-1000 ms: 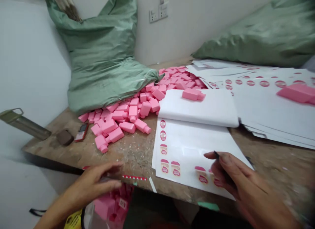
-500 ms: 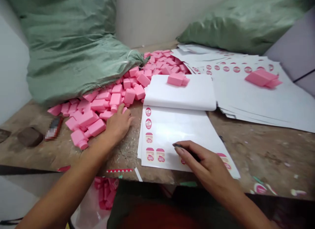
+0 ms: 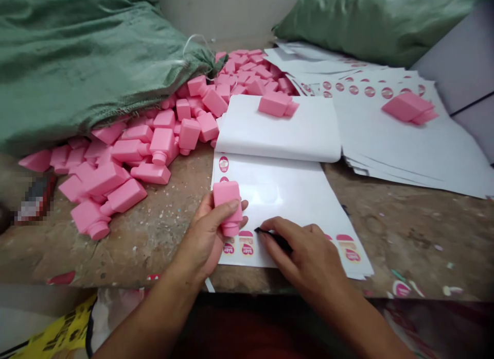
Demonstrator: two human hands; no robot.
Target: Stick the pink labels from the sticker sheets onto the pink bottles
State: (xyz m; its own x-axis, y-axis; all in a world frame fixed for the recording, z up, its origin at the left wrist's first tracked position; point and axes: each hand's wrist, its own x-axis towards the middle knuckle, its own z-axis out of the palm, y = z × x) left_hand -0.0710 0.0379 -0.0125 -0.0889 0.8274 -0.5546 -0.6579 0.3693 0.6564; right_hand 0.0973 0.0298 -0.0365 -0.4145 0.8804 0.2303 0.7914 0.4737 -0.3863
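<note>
My left hand (image 3: 203, 235) grips a pink plastic bottle (image 3: 227, 207), cap pointing down, just above a white label sheet (image 3: 285, 204). My right hand (image 3: 303, 251) rests on that sheet and pinches a slim black pen-like tool (image 3: 276, 239), its tip at the sheet near a printed pink-and-cream label (image 3: 247, 244). The upper part of the sheets is folded back in a white roll (image 3: 278, 130), with a pink bottle (image 3: 275, 104) lying on top. A heap of pink bottles (image 3: 154, 142) spills from a green woven sack (image 3: 85, 65).
The worn wooden workbench (image 3: 405, 235) carries a stack of label sheets (image 3: 405, 148) at right, with another pink bottle (image 3: 409, 109) on it. A second green sack (image 3: 370, 24) lies behind. A pixelated phone (image 3: 36, 199) lies at left. A yellow bag (image 3: 57, 323) sits below the edge.
My left hand has moved from the heap onto the sheet and now holds a pink bottle. The view has tilted down and shifted left. My right hand stays on the sheet.
</note>
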